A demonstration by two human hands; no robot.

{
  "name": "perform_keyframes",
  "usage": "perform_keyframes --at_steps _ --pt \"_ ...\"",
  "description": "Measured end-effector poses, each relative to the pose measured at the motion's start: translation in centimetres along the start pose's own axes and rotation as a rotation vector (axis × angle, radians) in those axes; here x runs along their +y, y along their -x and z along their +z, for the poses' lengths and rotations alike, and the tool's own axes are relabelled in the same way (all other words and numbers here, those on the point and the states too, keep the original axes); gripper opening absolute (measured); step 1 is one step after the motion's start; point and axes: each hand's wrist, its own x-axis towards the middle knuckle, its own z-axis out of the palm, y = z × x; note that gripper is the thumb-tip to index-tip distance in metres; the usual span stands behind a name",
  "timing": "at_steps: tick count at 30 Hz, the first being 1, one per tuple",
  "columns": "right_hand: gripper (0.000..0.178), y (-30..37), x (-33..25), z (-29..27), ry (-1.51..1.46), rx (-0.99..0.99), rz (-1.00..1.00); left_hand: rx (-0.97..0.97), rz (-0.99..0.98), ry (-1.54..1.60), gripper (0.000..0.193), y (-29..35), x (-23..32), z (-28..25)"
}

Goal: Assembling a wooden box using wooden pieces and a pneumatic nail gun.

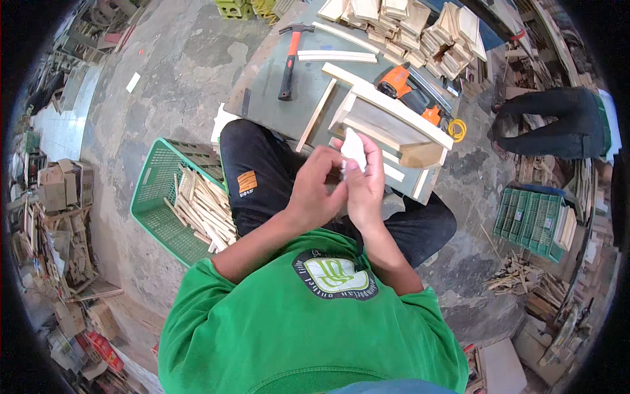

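Observation:
In front of my chest, my right hand (367, 187) is closed around a small white piece with a pointed top (354, 148); whether it is paper, cloth or plastic I cannot tell. My left hand (318, 192) meets it from the side, fingers curled and pinched by the white piece's lower end, where small white bits show. What those fingertips hold is hidden. Just beyond both hands lies a pale wooden box-like frame (394, 108) on the grey work table (262, 88). An orange and black nail gun (410, 92) rests behind the frame.
A hammer (290, 62) and thin wooden strips (337, 56) lie on the table, with stacked wooden pieces (420, 29) at its far side. To the left stands a green crate (154, 197) of sticks. At right are a green crate (528, 217) and another person's dark-trousered legs (551, 121).

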Motion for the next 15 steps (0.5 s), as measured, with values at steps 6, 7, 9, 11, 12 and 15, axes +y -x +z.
perform_keyframes --at_steps 6,7,9,11,12,15 --pt "0.037 -0.8 -0.3 -3.1 -0.275 0.121 0.176 -0.081 0.197 -0.250 0.017 -0.4 -1.5 -4.5" --pt "0.038 -1.0 -0.1 -3.7 -0.226 0.107 0.208 -0.014 0.138 -0.346 0.011 -0.6 -2.5 -5.6" --pt "0.032 -1.4 -0.5 -3.9 -0.275 0.143 0.214 0.132 0.126 -0.461 0.010 -1.6 -5.0 -8.2" --pt "0.027 -2.2 -0.5 -4.1 -0.023 0.198 0.121 0.244 0.088 -0.593 0.014 -2.0 -8.7 -11.2" --pt "0.022 -3.0 -1.3 -3.6 0.037 0.222 0.087 0.312 0.019 -0.606 0.014 -1.6 -11.6 -12.9" --pt "0.025 -5.0 -3.3 -3.0 0.315 0.195 0.062 0.350 0.010 -0.751 0.012 -1.3 -14.0 -14.9"
